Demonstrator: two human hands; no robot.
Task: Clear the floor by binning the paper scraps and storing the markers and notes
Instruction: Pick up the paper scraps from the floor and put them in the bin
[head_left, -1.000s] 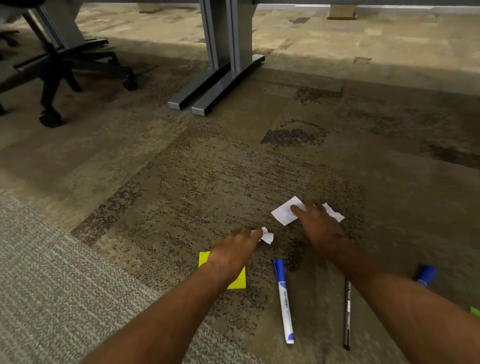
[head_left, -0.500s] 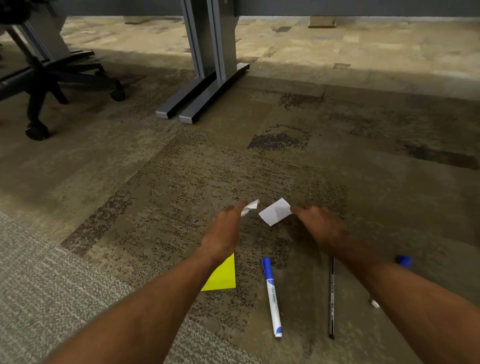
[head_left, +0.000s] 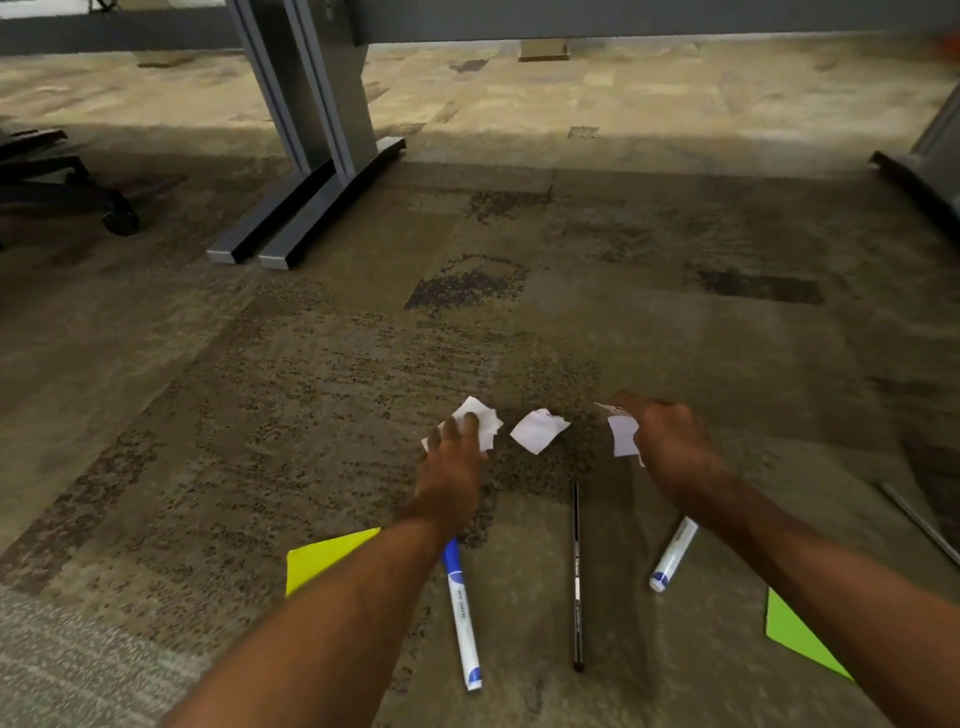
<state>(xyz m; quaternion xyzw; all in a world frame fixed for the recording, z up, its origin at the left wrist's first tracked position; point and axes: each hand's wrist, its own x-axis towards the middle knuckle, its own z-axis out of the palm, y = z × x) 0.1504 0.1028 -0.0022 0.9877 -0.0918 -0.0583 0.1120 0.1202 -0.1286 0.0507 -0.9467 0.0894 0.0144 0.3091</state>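
Note:
My left hand (head_left: 451, 460) reaches forward, its fingers curled over a crumpled white paper scrap (head_left: 480, 418) that it grips. My right hand (head_left: 672, 441) holds another white scrap (head_left: 621, 435) in curled fingers. A third white scrap (head_left: 540, 430) lies on the carpet between the hands, touched by neither. Near me lie a blue-capped white marker (head_left: 462, 618), a thin black pen (head_left: 576, 571) and a second white marker (head_left: 672, 553), partly under my right forearm. A yellow sticky note (head_left: 322, 558) lies left, a green note (head_left: 795, 634) right, each partly hidden by an arm.
Grey desk legs (head_left: 311, 197) stand on the carpet at the back left. An office chair base (head_left: 78, 182) is at the far left. Another dark stand (head_left: 924, 176) is at the far right. A thin grey rod (head_left: 919, 522) lies at the right.
My left hand has picked up a small scrap and moved forward onto more paper. My right hand has left the larger scrap in the middle and grips another one further right.

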